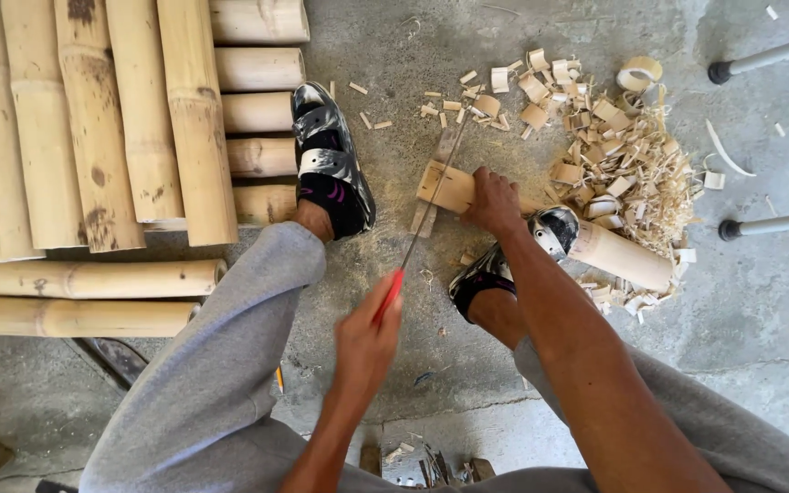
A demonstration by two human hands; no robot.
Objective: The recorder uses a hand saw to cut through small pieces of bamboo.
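Fingers [495, 203] atop bamboo [445, 187] (seemingly gripping)

2 hands are in view: the left grip [369, 336] is closed round 1 saw [422, 219] with a red handle, and the right grip [493, 201] presses on 1 bamboo piece [618, 256]. 2 sandals flank the grips, 1 [329, 157] left of the saw and 1 [515, 257] beside the right grip. Left of the left grip, 5 bamboo poles [93, 119] lie side by side, with 5 cut ends [257, 110] beyond them and 2 longer poles [75, 297] nearer. Right of the right grip sits 1 heap of shavings [623, 155], too many to count, and 2 metal legs [769, 224].
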